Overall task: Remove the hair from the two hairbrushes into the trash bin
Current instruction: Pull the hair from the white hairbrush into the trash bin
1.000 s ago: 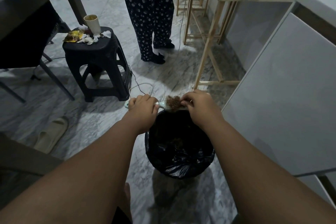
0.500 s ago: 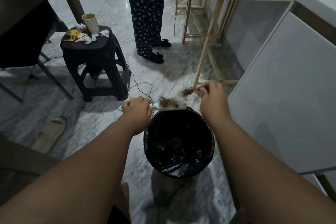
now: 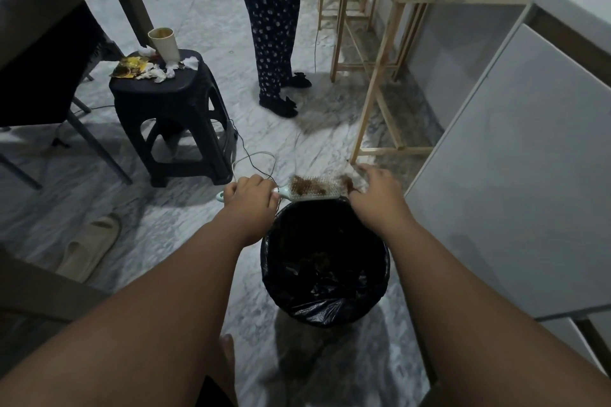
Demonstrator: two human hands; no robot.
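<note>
A pale green hairbrush [image 3: 315, 190] lies level over the far rim of the trash bin [image 3: 385, 271], bristles up and matted with brown hair [image 3: 305, 187]. My left hand [image 3: 253, 203] grips its handle. My right hand [image 3: 375, 195] is at the brush head's right end, fingers curled and pinching a tuft of brown hair [image 3: 347, 181] there. The bin has a black liner and some hair lies inside it. Only one hairbrush is in view.
A black plastic stool [image 3: 172, 116] with a paper cup [image 3: 163, 43] and crumpled tissues stands to the left. A person in dotted trousers [image 3: 271, 26] stands beyond. A wooden table frame [image 3: 380, 69] and a white cabinet [image 3: 515, 175] are on the right. A slipper [image 3: 89, 246] and cables lie on the floor.
My right hand pulled a tuft of hair up and away to the right, then came back down to the brush head's right end. The left hand kept the handle.
</note>
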